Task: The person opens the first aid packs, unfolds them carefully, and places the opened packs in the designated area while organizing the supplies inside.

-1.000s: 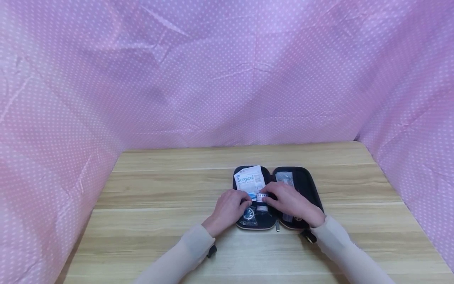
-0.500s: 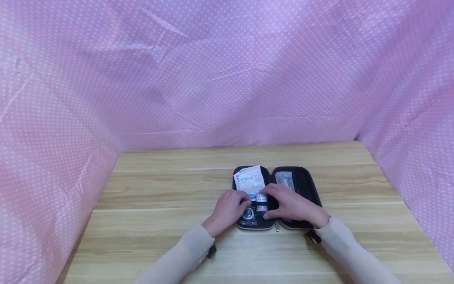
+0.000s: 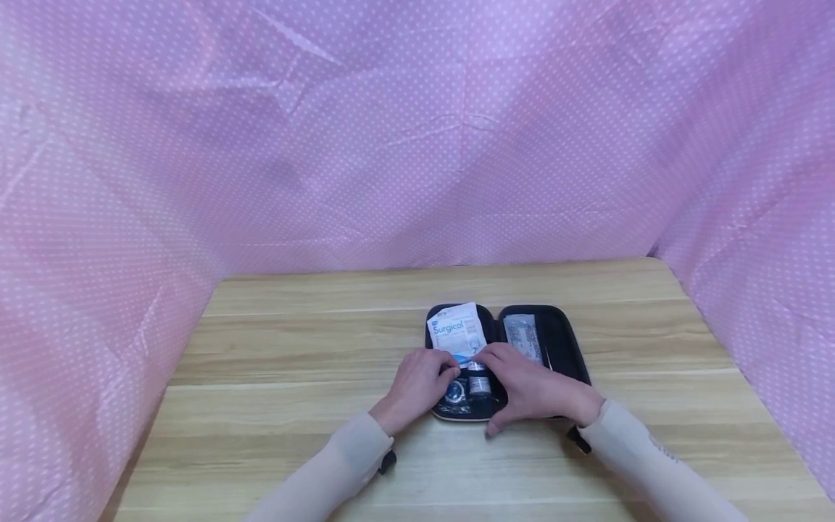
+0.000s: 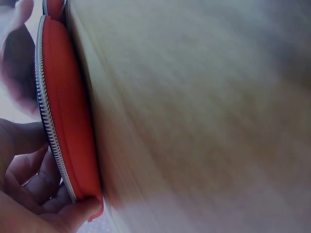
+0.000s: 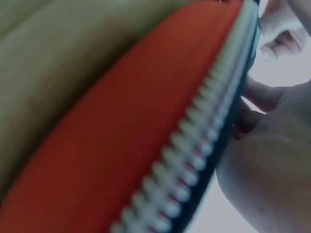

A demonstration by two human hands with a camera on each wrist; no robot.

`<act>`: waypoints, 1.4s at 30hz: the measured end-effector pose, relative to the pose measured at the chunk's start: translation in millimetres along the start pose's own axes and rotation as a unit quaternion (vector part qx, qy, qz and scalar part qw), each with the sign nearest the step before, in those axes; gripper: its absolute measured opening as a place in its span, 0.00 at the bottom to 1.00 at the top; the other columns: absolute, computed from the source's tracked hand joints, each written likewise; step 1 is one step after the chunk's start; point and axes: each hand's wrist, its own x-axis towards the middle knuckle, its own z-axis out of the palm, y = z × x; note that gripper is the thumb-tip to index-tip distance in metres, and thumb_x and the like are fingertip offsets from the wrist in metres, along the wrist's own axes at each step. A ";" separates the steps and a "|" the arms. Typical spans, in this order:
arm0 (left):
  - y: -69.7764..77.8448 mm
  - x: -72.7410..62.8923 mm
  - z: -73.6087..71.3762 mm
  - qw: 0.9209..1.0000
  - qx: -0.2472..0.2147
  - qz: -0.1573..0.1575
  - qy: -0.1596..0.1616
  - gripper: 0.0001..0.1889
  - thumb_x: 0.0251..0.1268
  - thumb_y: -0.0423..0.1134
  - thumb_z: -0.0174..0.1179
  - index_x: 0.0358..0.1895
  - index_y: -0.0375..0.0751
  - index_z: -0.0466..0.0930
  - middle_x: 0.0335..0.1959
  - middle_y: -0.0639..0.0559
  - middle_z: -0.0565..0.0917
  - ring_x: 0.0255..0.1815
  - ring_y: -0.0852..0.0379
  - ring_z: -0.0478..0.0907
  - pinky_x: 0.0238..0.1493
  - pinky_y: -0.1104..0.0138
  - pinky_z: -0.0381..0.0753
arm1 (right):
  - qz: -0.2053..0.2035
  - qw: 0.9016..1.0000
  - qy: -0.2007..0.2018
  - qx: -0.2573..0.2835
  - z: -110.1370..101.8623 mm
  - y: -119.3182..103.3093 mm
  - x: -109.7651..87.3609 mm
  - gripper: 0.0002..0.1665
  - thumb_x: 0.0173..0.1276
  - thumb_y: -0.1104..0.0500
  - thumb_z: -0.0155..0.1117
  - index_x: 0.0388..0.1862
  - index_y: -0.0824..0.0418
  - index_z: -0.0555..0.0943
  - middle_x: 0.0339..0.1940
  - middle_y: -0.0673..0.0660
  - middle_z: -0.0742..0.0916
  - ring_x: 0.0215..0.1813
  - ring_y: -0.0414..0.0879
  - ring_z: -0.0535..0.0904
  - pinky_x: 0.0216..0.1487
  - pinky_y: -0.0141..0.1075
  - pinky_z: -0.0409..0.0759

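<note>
A zip case with red outside (image 4: 73, 97) and black inside (image 3: 492, 406) lies unfolded. In its left half, my left hand (image 3: 420, 384) curls by a black elastic strap (image 3: 464, 374), thumb and forefinger pinching at the strap's left end. Under that strap sits a small white printed cylinder (image 3: 479, 386); I cannot tell its kind. My right hand (image 3: 531, 388) lies over the case, fingertips at the cylinder's upper end and thumb spread apart toward the case's front edge. A white packet marked "Surgical" (image 3: 454, 330) is above the strap.
Below the strap is a clear-wrapped round item (image 3: 455, 391). The right half holds a clear packet (image 3: 522, 333), partly covered by the right hand. The wooden table (image 3: 293, 348) extends around the case to a pink dotted cloth (image 3: 417, 145) behind.
The white cylinder has slid down through the strap toward the front. My right thumb has left it and swung toward the front edge. My left hand has barely moved.
</note>
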 end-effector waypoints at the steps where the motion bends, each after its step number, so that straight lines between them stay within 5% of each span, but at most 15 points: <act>1: -0.1 -0.1 -0.3 1.000 0.000 -0.001 0.000 0.04 0.71 0.40 0.67 0.39 0.47 0.91 0.35 0.58 0.89 0.36 0.61 0.79 0.38 0.68 0.75 | -0.002 1.000 0.000 -0.010 1.2 -1.0 -0.3 0.64 0.45 0.32 0.85 0.74 0.62 0.69 0.72 0.59 0.73 0.72 0.54 0.67 0.73 0.55 0.71; 12: -1.0 0.4 0.2 1.000 -0.001 0.006 0.001 0.04 0.70 0.39 0.68 0.37 0.47 0.91 0.32 0.60 0.88 0.33 0.61 0.77 0.37 0.68 0.73 | -0.019 0.999 0.030 -0.010 4.7 -2.5 -1.7 0.53 0.48 0.41 0.87 0.68 0.60 0.73 0.67 0.53 0.77 0.71 0.49 0.68 0.74 0.50 0.70; 25: -1.7 -2.0 -2.5 1.000 0.005 0.008 -0.018 0.06 0.72 0.40 0.66 0.42 0.48 0.92 0.38 0.58 0.90 0.39 0.60 0.78 0.45 0.64 0.76 | -0.026 1.000 0.011 -0.004 1.5 -3.2 -1.6 0.48 0.52 0.41 0.85 0.67 0.60 0.76 0.66 0.53 0.78 0.73 0.50 0.66 0.74 0.51 0.70; 29: -1.2 -5.3 -4.3 0.999 0.017 0.025 -0.024 0.07 0.73 0.38 0.65 0.46 0.45 0.92 0.42 0.55 0.90 0.45 0.57 0.83 0.59 0.54 0.77 | -0.017 1.000 0.002 -0.022 1.9 -6.4 -2.6 0.50 0.53 0.41 0.84 0.69 0.61 0.75 0.68 0.55 0.78 0.75 0.54 0.66 0.74 0.53 0.70; 33: 0.4 -12.7 -6.2 0.997 0.053 0.049 -0.017 0.09 0.73 0.38 0.64 0.50 0.44 0.91 0.46 0.52 0.90 0.53 0.51 0.85 0.71 0.39 0.67 | -0.011 0.999 -0.004 -0.040 2.4 -11.7 -7.4 0.52 0.57 0.41 0.82 0.75 0.61 0.73 0.73 0.59 0.76 0.78 0.59 0.64 0.73 0.57 0.70; 37: 1.5 -18.1 -8.5 0.993 0.092 0.070 0.001 0.10 0.74 0.41 0.64 0.52 0.47 0.90 0.49 0.52 0.89 0.56 0.51 0.83 0.73 0.37 0.64 | -0.017 0.999 0.007 -0.044 0.1 -14.8 -13.6 0.53 0.61 0.40 0.79 0.78 0.61 0.69 0.78 0.59 0.72 0.79 0.59 0.63 0.74 0.58 0.69; 42: 1.2 -17.3 -15.2 0.994 0.086 0.066 0.021 0.11 0.74 0.44 0.64 0.53 0.47 0.89 0.54 0.51 0.87 0.61 0.50 0.80 0.74 0.36 0.60 | 0.001 0.999 0.049 0.001 -12.3 -15.5 -15.1 0.44 0.69 0.40 0.72 0.77 0.59 0.72 0.77 0.59 0.73 0.76 0.57 0.69 0.72 0.57 0.71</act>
